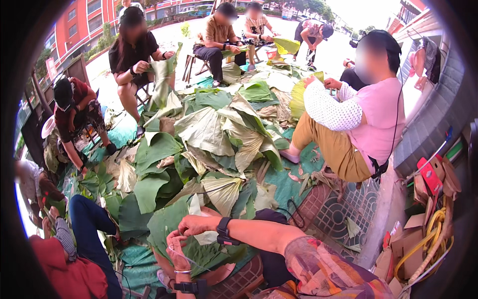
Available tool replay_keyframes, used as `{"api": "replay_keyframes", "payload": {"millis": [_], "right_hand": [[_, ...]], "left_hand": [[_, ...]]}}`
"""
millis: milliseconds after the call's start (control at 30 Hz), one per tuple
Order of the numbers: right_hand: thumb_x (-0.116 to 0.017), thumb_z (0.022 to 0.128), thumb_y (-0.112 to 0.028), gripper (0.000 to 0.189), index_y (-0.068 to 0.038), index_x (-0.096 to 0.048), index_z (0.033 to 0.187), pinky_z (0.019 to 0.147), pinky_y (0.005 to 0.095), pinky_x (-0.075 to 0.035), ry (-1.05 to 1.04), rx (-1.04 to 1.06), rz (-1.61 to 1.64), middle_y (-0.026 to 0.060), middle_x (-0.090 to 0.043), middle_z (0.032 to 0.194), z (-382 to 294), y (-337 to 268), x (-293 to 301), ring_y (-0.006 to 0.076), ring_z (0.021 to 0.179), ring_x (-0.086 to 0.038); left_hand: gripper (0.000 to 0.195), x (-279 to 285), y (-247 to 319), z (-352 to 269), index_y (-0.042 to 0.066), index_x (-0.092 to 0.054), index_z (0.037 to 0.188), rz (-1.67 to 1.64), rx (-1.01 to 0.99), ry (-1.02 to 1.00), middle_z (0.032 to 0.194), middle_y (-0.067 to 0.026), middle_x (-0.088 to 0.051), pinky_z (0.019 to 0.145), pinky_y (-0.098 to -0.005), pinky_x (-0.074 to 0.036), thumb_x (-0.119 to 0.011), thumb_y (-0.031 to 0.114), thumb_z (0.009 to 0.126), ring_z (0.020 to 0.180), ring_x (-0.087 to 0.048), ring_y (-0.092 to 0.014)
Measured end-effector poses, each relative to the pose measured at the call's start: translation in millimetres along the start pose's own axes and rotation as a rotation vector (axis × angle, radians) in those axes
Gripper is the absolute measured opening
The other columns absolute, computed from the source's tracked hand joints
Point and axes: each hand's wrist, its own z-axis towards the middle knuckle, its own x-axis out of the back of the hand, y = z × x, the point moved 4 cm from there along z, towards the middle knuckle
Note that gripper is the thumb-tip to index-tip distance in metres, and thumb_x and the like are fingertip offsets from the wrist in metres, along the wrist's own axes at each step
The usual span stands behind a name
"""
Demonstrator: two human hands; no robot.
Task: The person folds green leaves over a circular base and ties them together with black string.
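Note:
Before me my left hand (177,250) and my right hand (198,225) meet at the fingertips over a large green lotus leaf (213,256) spread across my lap. A thin pale strand (194,262) runs from my left fingers and trails down to the right over that leaf. The fingers of my right hand are curled and pinched against the left ones; what lies between them is too small to tell. Just past my hands rises a big heap of lotus leaves, with a pale dried leaf (222,190) on its near side and greener leaves (151,190) to the left.
A person in a pink top (377,112) sits at the right; one in red (71,269) sits close on my left. Others handle leaves around the heap. Green sheeting (138,261) covers patterned paving (343,209). Cardboard (410,243) and a yellow hose (429,239) lie at right.

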Motion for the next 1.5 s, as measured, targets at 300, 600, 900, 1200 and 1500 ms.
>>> {"api": "replay_keyframes", "payload": {"millis": [300,600,900,1200,1500], "right_hand": [[-0.054,0.07,-0.016,0.014,-0.003,-0.056,0.074,0.06,0.0431,-0.044,0.042,0.041,-0.487,0.0159,-0.057,0.07,3,-23,5,0.035,0.07,-0.057],[-0.058,0.072,-0.021,0.019,-0.003,-0.061,0.076,0.059,0.0351,-0.043,-0.164,-0.143,-0.31,0.0108,-0.061,0.068,-11,-12,-12,0.021,0.064,-0.058],[-0.055,0.066,-0.015,0.021,-0.006,-0.066,0.082,0.063,0.0386,-0.047,-0.2,-0.241,-0.415,0.0156,-0.063,0.076,-35,28,-55,0.0306,0.072,-0.061],[-0.056,0.072,-0.019,0.023,-0.002,-0.063,0.087,0.067,0.0332,-0.047,0.136,-0.091,-0.21,0.0121,-0.064,0.077,8,10,-20,0.0242,0.072,-0.061],[-0.062,0.062,-0.011,0.011,-0.005,-0.067,0.069,0.039,0.0236,-0.03,-0.114,-0.426,0.435,-0.0014,-0.054,0.053,24,45,-54,0.0079,0.044,-0.042]], "left_hand": [[0.044,44,-72,12,-0.005,-0.058,0.099,0.336,0.054,-0.196,0.078,-0.0118,-0.065,0.068,-0.0265,-0.046,-0.039,0.034,0.094,0.073,-0.062,-0.018],[0.052,64,-101,7,-0.004,-0.05,0.101,-0.646,0.593,-0.066,0.079,-0.019,-0.063,0.056,-0.0319,-0.05,-0.031,0.044,0.093,0.058,-0.06,-0.024],[0.05,46,-89,5,-0.002,-0.057,0.091,-0.488,0.53,-0.199,0.09,-0.0186,-0.064,0.063,-0.0279,-0.047,-0.028,0.038,0.095,0.076,-0.064,-0.025],[0.036,47,-47,-2,-0.001,-0.064,0.083,0.461,-0.055,-0.061,0.1,-0.0229,-0.061,0.076,-0.0371,-0.046,-0.041,0.026,0.09,0.085,-0.06,-0.036],[0.044,28,-26,-21,-0.006,-0.041,0.119,0.691,-0.439,-0.068,0.122,-0.0231,-0.044,0.084,-0.0371,-0.039,-0.043,0.018,0.083,0.097,-0.051,-0.033]]}}
